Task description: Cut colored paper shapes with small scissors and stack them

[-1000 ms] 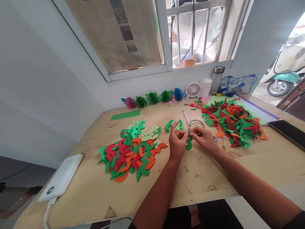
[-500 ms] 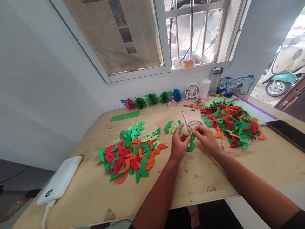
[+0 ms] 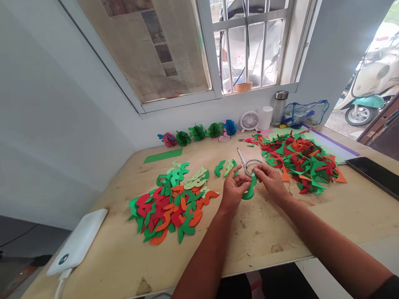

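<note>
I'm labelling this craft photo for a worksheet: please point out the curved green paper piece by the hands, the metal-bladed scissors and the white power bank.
Curved green paper piece (image 3: 248, 195): head view, on its lower bend.
Metal-bladed scissors (image 3: 241, 158): head view, on the blade.
White power bank (image 3: 77, 240): head view, on its top face.

A wooden table (image 3: 258, 245) carries curved paper cutouts (image 3: 168, 207) in red, green and orange, with scissors (image 3: 245, 162) and a mound of paper scraps (image 3: 301, 164) nearby, a white power bank (image 3: 77, 242) at the edge, and paper rosettes (image 3: 197, 133) along the wall.
</note>
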`<act>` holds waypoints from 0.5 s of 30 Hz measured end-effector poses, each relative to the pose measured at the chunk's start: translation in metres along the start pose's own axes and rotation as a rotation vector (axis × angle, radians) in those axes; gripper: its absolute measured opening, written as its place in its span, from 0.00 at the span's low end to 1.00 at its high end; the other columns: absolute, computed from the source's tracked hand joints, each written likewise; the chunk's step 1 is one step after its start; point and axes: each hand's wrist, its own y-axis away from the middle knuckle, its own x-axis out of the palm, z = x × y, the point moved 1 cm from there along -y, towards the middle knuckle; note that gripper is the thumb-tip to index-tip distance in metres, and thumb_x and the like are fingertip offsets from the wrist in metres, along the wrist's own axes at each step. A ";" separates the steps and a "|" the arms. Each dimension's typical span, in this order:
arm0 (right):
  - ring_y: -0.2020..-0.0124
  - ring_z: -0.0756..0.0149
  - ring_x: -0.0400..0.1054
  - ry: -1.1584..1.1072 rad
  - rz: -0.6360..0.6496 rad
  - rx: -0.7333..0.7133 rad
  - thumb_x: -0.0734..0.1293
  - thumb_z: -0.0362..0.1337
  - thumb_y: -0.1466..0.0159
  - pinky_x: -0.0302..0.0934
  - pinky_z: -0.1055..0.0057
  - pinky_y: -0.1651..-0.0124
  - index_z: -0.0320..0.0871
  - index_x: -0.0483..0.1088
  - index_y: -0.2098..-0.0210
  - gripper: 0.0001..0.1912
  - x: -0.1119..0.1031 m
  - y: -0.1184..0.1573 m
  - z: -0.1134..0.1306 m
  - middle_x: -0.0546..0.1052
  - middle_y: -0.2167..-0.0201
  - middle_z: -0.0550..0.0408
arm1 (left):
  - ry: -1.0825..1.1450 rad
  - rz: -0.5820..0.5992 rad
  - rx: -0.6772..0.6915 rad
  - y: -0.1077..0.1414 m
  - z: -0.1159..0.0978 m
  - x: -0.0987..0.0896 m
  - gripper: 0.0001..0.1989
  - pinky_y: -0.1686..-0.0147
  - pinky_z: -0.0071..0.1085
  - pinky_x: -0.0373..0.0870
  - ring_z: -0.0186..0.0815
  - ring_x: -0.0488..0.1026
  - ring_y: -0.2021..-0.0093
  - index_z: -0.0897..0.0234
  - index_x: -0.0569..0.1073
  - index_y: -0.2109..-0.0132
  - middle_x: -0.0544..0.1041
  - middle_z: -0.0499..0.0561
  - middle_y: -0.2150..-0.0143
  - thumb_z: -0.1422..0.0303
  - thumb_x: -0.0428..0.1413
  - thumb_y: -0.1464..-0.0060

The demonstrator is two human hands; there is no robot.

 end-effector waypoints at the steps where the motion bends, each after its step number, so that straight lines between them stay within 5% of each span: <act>1: 0.77 0.71 0.59 -0.032 -0.005 0.009 0.66 0.48 0.45 0.55 0.72 0.73 0.43 0.68 0.76 0.14 -0.001 0.000 0.000 0.69 0.79 0.58 | 0.013 0.025 -0.001 0.000 0.002 0.000 0.33 0.69 0.24 0.64 0.29 0.71 0.70 0.66 0.66 0.47 0.76 0.46 0.73 0.74 0.63 0.64; 15: 0.72 0.68 0.65 -0.227 0.053 0.132 0.71 0.48 0.51 0.59 0.69 0.66 0.42 0.72 0.75 0.14 -0.006 -0.004 -0.004 0.74 0.75 0.56 | -0.038 0.164 0.014 -0.001 0.012 -0.002 0.27 0.70 0.24 0.63 0.28 0.71 0.70 0.64 0.71 0.50 0.75 0.47 0.69 0.74 0.62 0.61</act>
